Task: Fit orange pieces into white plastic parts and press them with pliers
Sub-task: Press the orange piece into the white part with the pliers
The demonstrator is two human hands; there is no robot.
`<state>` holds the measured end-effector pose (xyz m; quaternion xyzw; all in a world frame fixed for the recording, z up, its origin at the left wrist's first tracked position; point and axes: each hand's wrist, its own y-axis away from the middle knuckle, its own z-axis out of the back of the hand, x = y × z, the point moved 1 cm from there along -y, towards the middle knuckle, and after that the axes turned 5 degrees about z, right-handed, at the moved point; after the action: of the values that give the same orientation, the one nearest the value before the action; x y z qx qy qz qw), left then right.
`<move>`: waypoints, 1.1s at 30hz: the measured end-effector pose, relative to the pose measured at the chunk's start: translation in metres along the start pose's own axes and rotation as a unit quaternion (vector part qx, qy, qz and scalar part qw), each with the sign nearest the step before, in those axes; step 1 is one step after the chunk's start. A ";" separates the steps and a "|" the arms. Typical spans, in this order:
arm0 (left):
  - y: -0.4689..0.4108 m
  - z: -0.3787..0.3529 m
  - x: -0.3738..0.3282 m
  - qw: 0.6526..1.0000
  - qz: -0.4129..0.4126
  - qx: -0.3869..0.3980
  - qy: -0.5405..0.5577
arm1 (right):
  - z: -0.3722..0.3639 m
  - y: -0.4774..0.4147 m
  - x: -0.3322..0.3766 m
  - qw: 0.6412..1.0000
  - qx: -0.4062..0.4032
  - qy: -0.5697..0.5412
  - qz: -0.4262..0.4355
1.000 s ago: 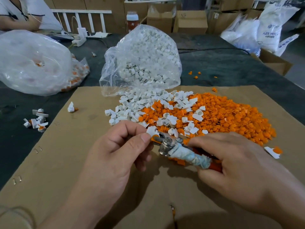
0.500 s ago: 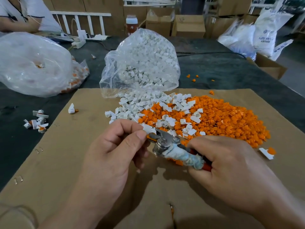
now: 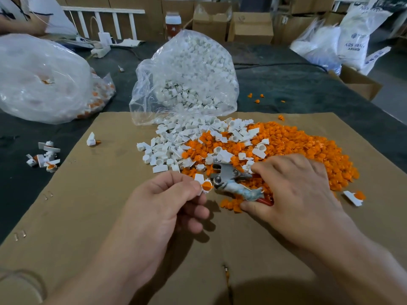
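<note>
**White part in left hand, pliers in right**

- Left hand [image 3: 163, 208]: thumb and forefinger pinch a white part [image 3: 199, 178] by its flat tab. The other fingers are curled under.
- An orange piece [image 3: 207, 186] sits in the part's round cup, face up toward the camera.
- The part is held just above the cardboard [image 3: 88, 205], right beside the pliers' pivot and not between the jaws.
- Right hand [image 3: 295, 194]: fingers and thumb are wrapped round the handles of the pliers [image 3: 229, 176]. The forefinger stretches forward along the top and the thumb is underneath by the red grip.
- The pliers' head points up-left over the near edge of the orange pile [image 3: 304, 146]. Can't tell whether the jaws are parted.
- The white pile [image 3: 174, 146] lies left of the orange pile, overlapping it and spilling from the open bag [image 3: 187, 78] behind.
- A few fitted parts [image 3: 45, 157] lie on the dark table [image 3: 286, 89] off the cardboard's left edge. One [image 3: 91, 139] sits on the cardboard near that edge and one [image 3: 354, 197] right of the right hand.
- A second bag [image 3: 39, 78] is at far left.
</note>
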<state>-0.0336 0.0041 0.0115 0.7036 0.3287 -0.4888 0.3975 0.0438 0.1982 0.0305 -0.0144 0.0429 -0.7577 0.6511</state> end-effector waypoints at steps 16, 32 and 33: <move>0.011 -0.016 0.005 0.992 -0.073 0.029 -0.098 | 0.007 0.014 0.029 0.949 -0.157 -0.220 0.160; 0.021 -0.009 0.001 0.870 -0.345 0.058 -0.347 | 0.010 0.018 0.037 0.630 0.171 -0.752 -0.091; 0.021 -0.010 0.000 0.888 -0.319 0.054 -0.327 | 0.008 0.018 0.037 0.656 0.157 -0.734 -0.081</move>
<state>-0.0115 0.0034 0.0187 0.3815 0.3593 -0.8089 0.2666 0.0568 0.1589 0.0358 -0.4673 -0.5699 -0.5456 0.3990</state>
